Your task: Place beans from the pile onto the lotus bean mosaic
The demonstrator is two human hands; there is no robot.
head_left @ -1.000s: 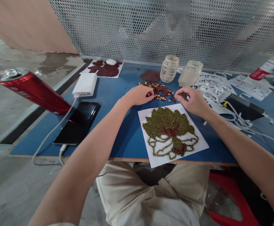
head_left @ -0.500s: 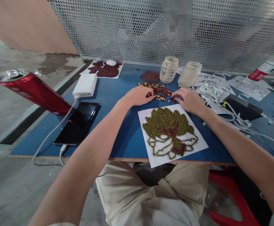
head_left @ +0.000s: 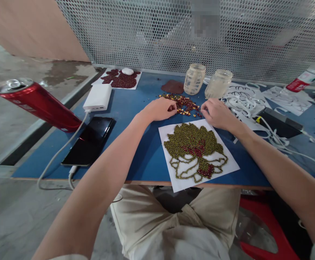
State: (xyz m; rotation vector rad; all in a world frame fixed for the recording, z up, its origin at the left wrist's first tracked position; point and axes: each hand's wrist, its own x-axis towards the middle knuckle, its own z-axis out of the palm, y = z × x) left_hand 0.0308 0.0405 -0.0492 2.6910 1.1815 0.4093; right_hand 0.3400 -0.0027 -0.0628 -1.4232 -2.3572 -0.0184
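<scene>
My left hand (head_left: pixel 163 109) rests at the left side of a pile of mixed beans and corn kernels (head_left: pixel 184 104), its fingers curled in. Whatever it may hold is hidden. At the pile's right edge is my right hand (head_left: pixel 214 112), fingertips drawn together beside a few dark red beans. What sits between those fingertips is too small to make out. Nearer to me lies a white sheet (head_left: pixel 166 135) bearing a picture in green mung beans (head_left: pixel 192 139), with red beans (head_left: pixel 206 171) in its middle and lower part. Some outlined shapes on it show bare paper.
Two glass jars (head_left: pixel 194 79) stand behind the pile, near a brown patch (head_left: pixel 173 87). On the left are a red can (head_left: pixel 43 104), a phone (head_left: pixel 88 142) and a white power bank (head_left: pixel 98 97). Cables (head_left: pixel 276 141), a black box (head_left: pixel 279 122) and a bottle (head_left: pixel 306 77) occupy the right.
My right hand has shifted slightly right, away from the pile, and its fingers have curled closer together. My left hand stays in place.
</scene>
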